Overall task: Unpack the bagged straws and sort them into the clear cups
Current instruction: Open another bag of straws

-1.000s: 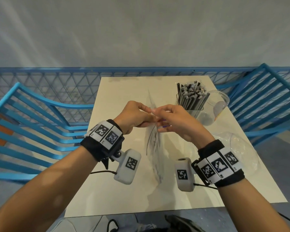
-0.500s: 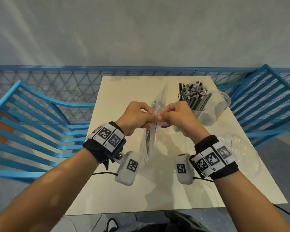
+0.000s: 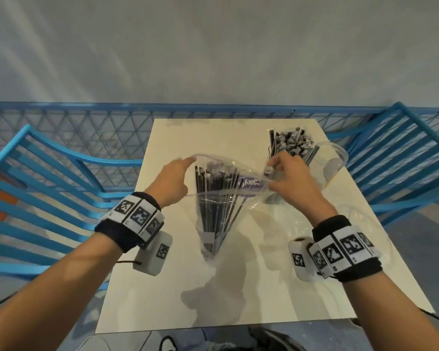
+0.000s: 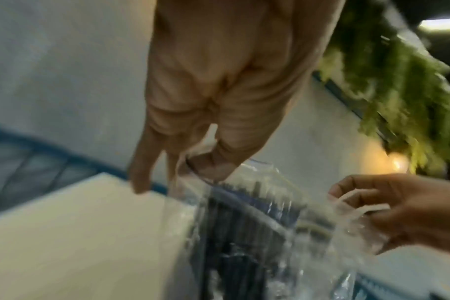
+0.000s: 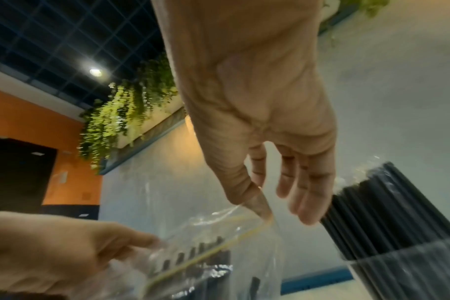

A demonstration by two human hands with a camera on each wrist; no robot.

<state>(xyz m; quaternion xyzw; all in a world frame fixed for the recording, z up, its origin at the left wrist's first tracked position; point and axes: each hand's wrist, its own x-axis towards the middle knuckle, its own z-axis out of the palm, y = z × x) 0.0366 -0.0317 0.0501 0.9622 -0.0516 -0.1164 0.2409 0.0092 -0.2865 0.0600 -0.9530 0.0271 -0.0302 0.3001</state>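
A clear zip bag (image 3: pixel 219 211) of black straws (image 3: pixel 213 188) stands upright over the table's middle, its tip low and its mouth spread wide. My left hand (image 3: pixel 188 163) pinches the left edge of the mouth. My right hand (image 3: pixel 273 171) pinches the right edge, thumb against forefinger (image 5: pixel 260 203). In the left wrist view my thumb (image 4: pixel 208 166) presses the bag's lip (image 4: pixel 257 182). A clear cup (image 3: pixel 274 196) packed with black straws (image 3: pixel 292 145) stands just behind my right hand.
An empty clear cup (image 3: pixel 333 160) lies on its side at the far right of the cream table (image 3: pixel 162 287). Another clear cup (image 3: pixel 363 221) lies by my right wrist. Blue slatted chairs (image 3: pixel 48 188) flank the table on both sides, with a blue mesh rail behind.
My hands have moved apart from the middle, pulling the bag's shut mouth wide open. The bag has turned so its opening and the straws' tops face me.
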